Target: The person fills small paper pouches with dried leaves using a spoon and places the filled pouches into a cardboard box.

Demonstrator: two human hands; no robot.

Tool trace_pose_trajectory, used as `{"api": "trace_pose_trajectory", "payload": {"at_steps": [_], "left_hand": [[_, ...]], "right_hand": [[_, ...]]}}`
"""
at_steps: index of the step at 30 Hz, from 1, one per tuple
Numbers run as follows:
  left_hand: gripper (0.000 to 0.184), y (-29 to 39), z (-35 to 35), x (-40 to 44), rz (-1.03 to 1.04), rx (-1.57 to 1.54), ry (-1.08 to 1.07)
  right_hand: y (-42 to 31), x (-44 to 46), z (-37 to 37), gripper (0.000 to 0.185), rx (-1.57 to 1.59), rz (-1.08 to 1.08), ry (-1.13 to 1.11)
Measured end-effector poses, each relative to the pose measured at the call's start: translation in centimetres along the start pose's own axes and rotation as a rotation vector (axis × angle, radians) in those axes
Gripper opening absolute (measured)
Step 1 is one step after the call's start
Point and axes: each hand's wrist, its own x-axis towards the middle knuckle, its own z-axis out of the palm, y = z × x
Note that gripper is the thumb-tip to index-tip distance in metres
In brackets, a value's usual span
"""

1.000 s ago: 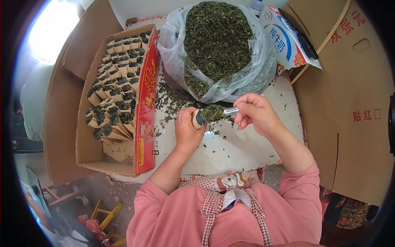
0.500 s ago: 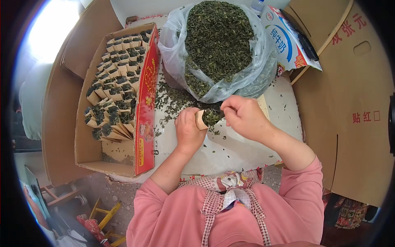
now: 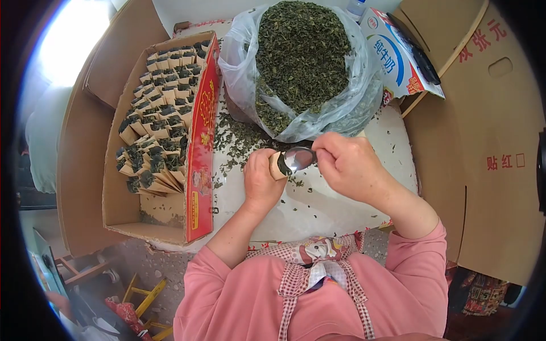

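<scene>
My left hand (image 3: 261,175) is wrapped round a small brown paper packet (image 3: 278,166), its open mouth turned to the right with dark leaves inside. Between the fingers of my right hand (image 3: 344,165) is the handle of a metal spoon (image 3: 299,159); the spoon's bowl is tipped at the packet's mouth and looks bare of leaves. Just beyond both hands stands a clear plastic bag (image 3: 239,62) full of dried green leaves (image 3: 301,57). To the left, a red-sided cardboard box (image 3: 200,170) holds rows of leaf-filled paper packets (image 3: 165,113).
Loose leaves lie scattered over the white tabletop (image 3: 267,219). At the back right are a milk carton (image 3: 392,57) with a dark object on it and a bottle (image 3: 356,8). Large cardboard (image 3: 483,159) stands right. Another person's clothed body (image 3: 48,139) shows far left.
The spoon, earlier heaped with leaves, has been tilted over the packet and its bowl now shows bare metal. My right hand has turned over, and the packet's mouth faces the spoon.
</scene>
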Motion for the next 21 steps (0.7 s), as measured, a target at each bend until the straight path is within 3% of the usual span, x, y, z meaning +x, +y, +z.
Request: {"api": "trace_pose_trajectory", "payload": {"at_steps": [5,7,11,13,20,21], "left_hand": [[0.048,0.1,0.0,0.1,0.027,-0.037,0.004],[0.045,0.2,-0.1,0.1,0.057,-0.038,0.014],[0.046,0.2,-0.1,0.0,0.015,-0.057,-0.013],[0.049,0.2,-0.1,-0.1,-0.003,-0.071,-0.022],[0.05,0.3,-0.1,-0.1,-0.031,-0.078,-0.046],[0.05,0.4,-0.2,-0.1,-0.035,-0.08,-0.046]], "right_hand": [[2.2,1.0,-0.6,0.01,0.115,0.125,0.124],[4.2,1.8,-0.1,0.011,0.045,0.158,0.255],[6.8,3.1,0.8,0.013,-0.045,0.224,0.307],[7.8,3.6,1.4,0.014,-0.259,0.166,0.363],[9.0,5.7,4.6,0.016,-0.267,0.188,0.298],[9.0,6.2,4.7,0.017,-0.12,0.289,0.26]]}}
